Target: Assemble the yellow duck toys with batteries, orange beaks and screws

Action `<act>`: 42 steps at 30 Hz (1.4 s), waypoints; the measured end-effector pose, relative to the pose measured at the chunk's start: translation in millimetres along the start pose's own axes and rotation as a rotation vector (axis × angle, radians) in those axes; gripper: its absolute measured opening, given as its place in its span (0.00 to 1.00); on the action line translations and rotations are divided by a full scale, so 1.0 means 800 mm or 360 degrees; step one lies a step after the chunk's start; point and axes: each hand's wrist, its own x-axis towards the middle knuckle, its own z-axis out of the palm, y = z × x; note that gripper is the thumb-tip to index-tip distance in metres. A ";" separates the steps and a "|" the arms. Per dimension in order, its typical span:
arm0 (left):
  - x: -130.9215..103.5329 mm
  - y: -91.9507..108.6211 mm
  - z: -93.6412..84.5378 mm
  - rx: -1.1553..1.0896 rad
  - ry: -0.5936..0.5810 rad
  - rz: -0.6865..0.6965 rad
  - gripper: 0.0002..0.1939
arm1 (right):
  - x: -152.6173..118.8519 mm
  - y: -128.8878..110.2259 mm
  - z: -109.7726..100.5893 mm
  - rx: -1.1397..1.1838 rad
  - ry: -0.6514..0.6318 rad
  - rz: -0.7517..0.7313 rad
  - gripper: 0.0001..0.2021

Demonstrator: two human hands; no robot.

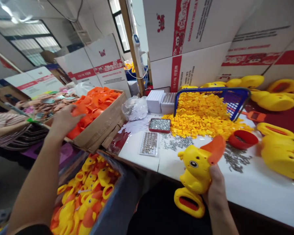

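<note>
In my right hand (216, 186) is a yellow plastic duck (196, 168) with an orange bill (216, 150) and a ring-shaped handle at its lower end. The fingers wrap round its back, partly hidden behind it. My left hand (66, 121) reaches over the near left side of a cardboard box (100, 129) filled with orange plastic pieces (98, 106). Its fingers are apart at the edge of the pile, and I see nothing held in them.
A blue basket (240, 94) spills small yellow parts (198, 114) onto the white table (254, 189). Around it are a red cup (243, 139), loose screws (236, 158) and a metal-parts tray (159, 125). Finished-looking ducks fill a bin (112, 209) below. A person in stripes (9, 130) is at left.
</note>
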 end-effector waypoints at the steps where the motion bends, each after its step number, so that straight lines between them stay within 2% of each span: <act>1: -0.012 0.009 -0.004 -0.0019 0.0071 -0.0022 0.24 | -0.002 -0.003 0.005 -0.0002 -0.0001 -0.0010 0.38; 3: -0.043 0.035 -0.007 -0.0156 0.0259 0.0011 0.26 | -0.004 -0.006 0.010 -0.0016 -0.0002 -0.0015 0.36; 5: -0.083 0.070 -0.002 -0.0383 0.0201 0.0076 0.29 | -0.003 -0.005 0.010 -0.0042 -0.0023 -0.0021 0.34; 6: -0.103 0.089 0.003 -0.0550 -0.0031 0.0208 0.29 | -0.001 -0.003 0.009 -0.0053 -0.0046 -0.0034 0.34; 8: -0.139 0.128 0.020 -0.0971 -0.0382 0.0604 0.23 | 0.002 0.001 0.005 -0.0063 -0.0089 -0.0062 0.32; 11: -0.176 0.185 0.055 -0.1538 -0.0815 0.0900 0.13 | 0.005 0.006 0.000 -0.0080 -0.0135 -0.0105 0.30; 13: -0.190 0.219 0.079 -0.1910 -0.1072 0.0772 0.12 | 0.004 0.007 -0.001 -0.0118 -0.0162 -0.0137 0.30; 16: -0.204 0.256 0.106 -0.2341 -0.1271 0.0433 0.18 | 0.002 0.007 -0.002 -0.0176 -0.0230 -0.0204 0.29; 18: -0.212 0.269 0.115 -0.2465 -0.1338 0.0410 0.22 | 0.001 0.007 -0.003 -0.0178 -0.0291 -0.0234 0.27; 20: -0.219 0.272 0.119 -0.2472 -0.1389 0.0507 0.27 | 0.001 0.006 -0.004 -0.0173 -0.0328 -0.0245 0.26; 22: -0.223 0.269 0.119 -0.2382 -0.1355 0.0626 0.30 | 0.001 0.006 -0.004 -0.0195 -0.0342 -0.0246 0.26; 24: -0.224 0.263 0.119 -0.2194 -0.1188 0.0763 0.27 | 0.002 0.006 -0.005 -0.0222 -0.0357 -0.0246 0.26; 27: -0.220 0.255 0.115 -0.1850 -0.0744 0.0960 0.20 | 0.002 0.007 -0.006 -0.0231 -0.0390 -0.0216 0.28; 29: -0.218 0.249 0.109 -0.1667 -0.0475 0.1041 0.21 | 0.001 0.007 -0.006 -0.0237 -0.0390 -0.0188 0.30; 31: -0.218 0.244 0.101 -0.1518 -0.0232 0.1069 0.23 | 0.001 0.007 -0.005 -0.0240 -0.0374 -0.0181 0.31; 34: -0.221 0.241 0.090 -0.1351 0.0064 0.1093 0.16 | 0.001 0.005 -0.003 -0.0270 -0.0370 -0.0181 0.32; 36: -0.224 0.244 0.089 -0.1358 0.0130 0.1173 0.10 | 0.001 0.003 -0.002 -0.0297 -0.0381 -0.0170 0.32; 37: -0.225 0.247 0.091 -0.1406 0.0099 0.1236 0.10 | 0.001 0.003 -0.002 -0.0299 -0.0393 -0.0169 0.32; 40: -0.229 0.258 0.105 -0.1639 -0.0068 0.1472 0.14 | 0.001 0.001 -0.002 -0.0287 -0.0433 -0.0177 0.32; 42: -0.231 0.265 0.118 -0.1759 -0.0017 0.1643 0.15 | 0.000 0.001 -0.003 -0.0289 -0.0434 -0.0181 0.33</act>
